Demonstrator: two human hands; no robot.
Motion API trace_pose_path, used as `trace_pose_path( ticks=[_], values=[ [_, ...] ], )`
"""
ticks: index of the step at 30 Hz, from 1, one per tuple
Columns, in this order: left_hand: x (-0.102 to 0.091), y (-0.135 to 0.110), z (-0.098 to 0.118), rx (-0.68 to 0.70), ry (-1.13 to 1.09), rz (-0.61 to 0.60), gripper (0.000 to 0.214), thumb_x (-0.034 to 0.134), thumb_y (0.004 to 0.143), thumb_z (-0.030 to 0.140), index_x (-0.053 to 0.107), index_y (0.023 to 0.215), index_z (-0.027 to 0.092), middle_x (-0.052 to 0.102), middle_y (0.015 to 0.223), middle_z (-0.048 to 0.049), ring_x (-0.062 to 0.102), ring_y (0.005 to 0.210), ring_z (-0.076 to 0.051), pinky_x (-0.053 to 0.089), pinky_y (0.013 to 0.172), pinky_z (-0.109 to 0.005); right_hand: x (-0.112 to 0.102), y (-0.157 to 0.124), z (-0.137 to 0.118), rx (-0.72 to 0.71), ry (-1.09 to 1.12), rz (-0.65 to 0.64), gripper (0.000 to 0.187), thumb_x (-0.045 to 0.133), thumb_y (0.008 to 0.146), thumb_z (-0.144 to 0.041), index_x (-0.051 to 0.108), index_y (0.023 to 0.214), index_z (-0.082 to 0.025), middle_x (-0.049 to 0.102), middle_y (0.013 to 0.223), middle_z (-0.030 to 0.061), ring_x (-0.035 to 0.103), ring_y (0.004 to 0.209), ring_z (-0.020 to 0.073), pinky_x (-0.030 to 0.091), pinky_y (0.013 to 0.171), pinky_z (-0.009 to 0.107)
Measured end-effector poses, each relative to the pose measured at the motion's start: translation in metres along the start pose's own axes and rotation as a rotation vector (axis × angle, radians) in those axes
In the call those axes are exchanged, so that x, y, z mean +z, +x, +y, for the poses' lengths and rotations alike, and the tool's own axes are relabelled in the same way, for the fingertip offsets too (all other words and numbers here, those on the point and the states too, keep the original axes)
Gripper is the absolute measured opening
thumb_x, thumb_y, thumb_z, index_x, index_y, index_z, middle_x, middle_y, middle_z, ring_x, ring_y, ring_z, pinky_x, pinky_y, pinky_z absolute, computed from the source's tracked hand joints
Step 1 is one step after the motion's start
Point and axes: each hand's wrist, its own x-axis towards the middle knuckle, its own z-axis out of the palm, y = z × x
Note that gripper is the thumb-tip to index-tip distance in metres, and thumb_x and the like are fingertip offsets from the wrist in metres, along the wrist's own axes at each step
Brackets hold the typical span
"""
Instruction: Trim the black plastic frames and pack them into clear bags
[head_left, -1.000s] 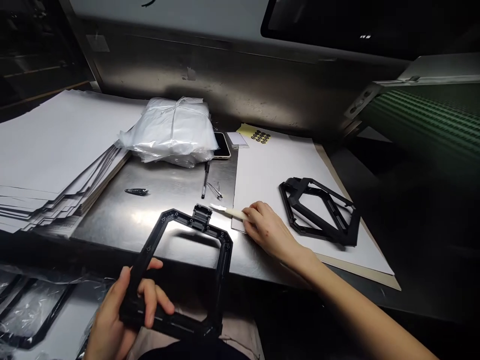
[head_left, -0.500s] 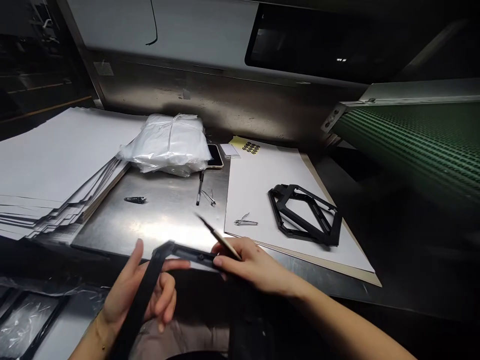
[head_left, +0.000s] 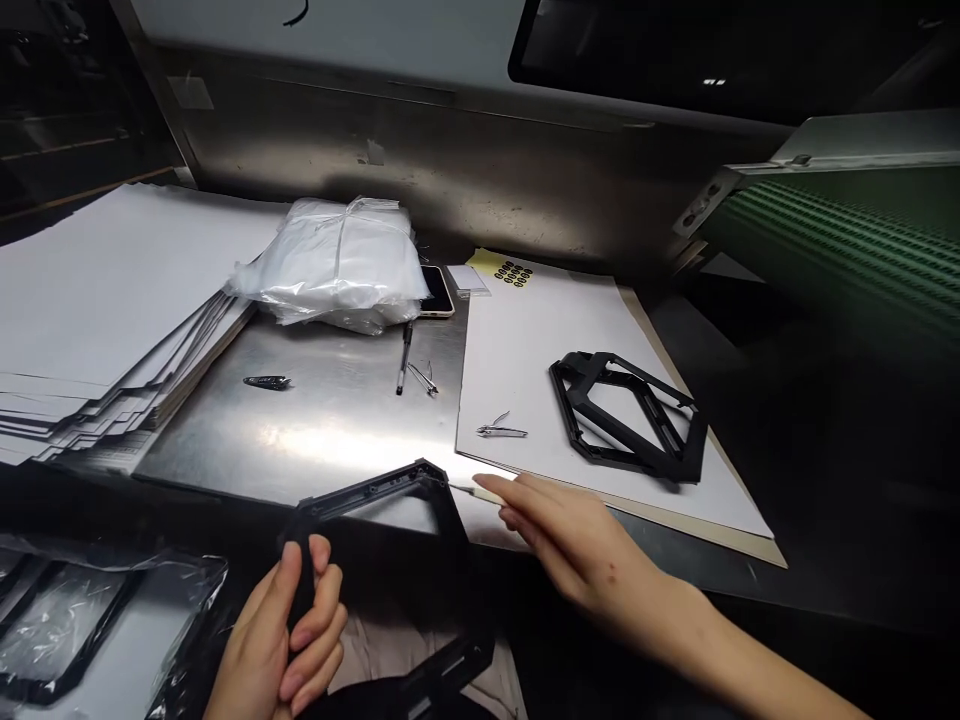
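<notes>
My left hand point(head_left: 281, 635) is closed round one side of a black plastic frame point(head_left: 367, 492), which it holds tilted in front of the table edge. Between the fingers of my right hand point(head_left: 570, 540) is a slim pointed tool with a pale handle point(head_left: 487, 494). The tool's thin tip meets the frame's upper right corner; whether it cuts or scrapes there is too small to tell. Part of the frame's lower side is lost against dark clothing. Two more black frames point(head_left: 637, 462), one leaning over the other, lie on white sheets point(head_left: 517, 350) to the right.
Small metal nippers point(head_left: 502, 431) lie on the sheets, another pair point(head_left: 424, 380) beside a pen point(head_left: 404, 360). A black clip-like piece point(head_left: 267, 382) is on the metal table point(head_left: 330, 400). Behind are wrapped plastic bags point(head_left: 341, 265) and a phone point(head_left: 437, 292); a paper stack point(head_left: 112, 300) stands left.
The held frame has been turned, and my left fingers have closed round its side. My right hand has moved right, off the frame, and its tool tip now meets the corner.
</notes>
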Motion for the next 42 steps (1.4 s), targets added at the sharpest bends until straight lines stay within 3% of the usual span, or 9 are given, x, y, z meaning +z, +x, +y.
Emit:
trace_pose_path(
  ticks=[3,6,13,19,25,28,32,42],
  values=[
    [0.002,-0.001,-0.001,-0.032,0.04,-0.013,0.031,0.04,0.076,0.043,0.052,0.062,0.018,0.028,0.038,0.0091,0.009,0.03,0.0,0.013,0.027,-0.013,-0.003,0.007,0.001,-0.111,-0.288,-0.111,0.033,0.031,0.079,-0.009,0.044,0.11,-0.013,0.052,0.067,0.0042,0.045,0.056,0.0137,0.033,0.048,0.024],
    [0.003,-0.001,0.0,-0.037,0.048,-0.02,0.031,0.04,0.076,0.042,0.052,0.062,0.018,0.029,0.039,0.0088,0.01,0.03,0.0,0.012,0.027,-0.013,-0.004,0.014,-0.002,-0.133,-0.419,-0.146,0.032,0.032,0.078,-0.009,0.046,0.106,-0.013,0.051,0.064,0.0033,0.043,0.05,0.0128,0.028,0.043,0.023],
    [-0.002,0.003,0.002,-0.053,0.081,0.076,0.029,0.043,0.074,0.044,0.054,0.066,0.018,0.032,0.036,0.0087,0.012,0.028,0.0,0.012,0.028,-0.014,-0.006,0.019,0.003,-0.121,-0.394,-0.115,0.032,0.031,0.08,-0.011,0.043,0.11,-0.013,0.05,0.061,0.0017,0.043,0.049,0.0112,0.031,0.045,0.021],
    [-0.005,0.008,0.002,-0.072,0.06,0.085,0.03,0.044,0.073,0.045,0.054,0.067,0.017,0.031,0.037,0.0083,0.014,0.028,0.0,0.012,0.028,-0.015,-0.008,0.008,0.014,-0.025,-0.39,-0.07,0.03,0.029,0.084,-0.016,0.044,0.109,-0.015,0.053,0.067,0.0039,0.046,0.053,0.0114,0.032,0.048,0.021],
    [-0.007,0.013,0.004,-0.099,0.06,0.086,0.028,0.046,0.074,0.043,0.054,0.068,0.016,0.029,0.039,0.0087,0.013,0.03,0.0,0.012,0.028,-0.015,-0.01,0.009,0.011,-0.099,-0.706,-0.265,0.046,0.04,0.067,-0.001,0.041,0.11,-0.017,0.052,0.064,0.0007,0.046,0.051,0.0135,0.021,0.042,0.024],
    [-0.009,0.018,0.006,-0.122,0.081,0.073,0.027,0.047,0.073,0.042,0.053,0.066,0.017,0.028,0.041,0.0089,0.012,0.031,0.0,0.012,0.028,-0.015,-0.014,0.022,0.005,-0.165,-0.794,-0.336,0.044,0.04,0.066,-0.001,0.043,0.106,-0.018,0.053,0.068,0.0022,0.048,0.054,0.015,0.023,0.043,0.025],
    [-0.011,0.022,0.008,-0.147,0.109,0.07,0.027,0.046,0.074,0.04,0.053,0.064,0.016,0.026,0.042,0.0089,0.009,0.033,0.0,0.01,0.029,-0.016,-0.016,0.039,0.002,-0.194,-0.813,-0.408,0.033,0.04,0.071,-0.003,0.046,0.099,-0.019,0.052,0.068,0.0026,0.048,0.055,0.0146,0.025,0.044,0.025],
    [-0.013,0.025,0.012,-0.207,0.143,0.123,0.034,0.046,0.071,0.047,0.055,0.065,0.016,0.026,0.039,0.0096,0.009,0.032,0.0,0.011,0.029,-0.015,-0.012,0.057,0.012,-0.261,-0.786,-0.482,0.033,0.043,0.074,-0.006,0.043,0.104,-0.019,0.05,0.064,-0.0002,0.046,0.049,0.0137,0.016,0.039,0.026]
  ],
)
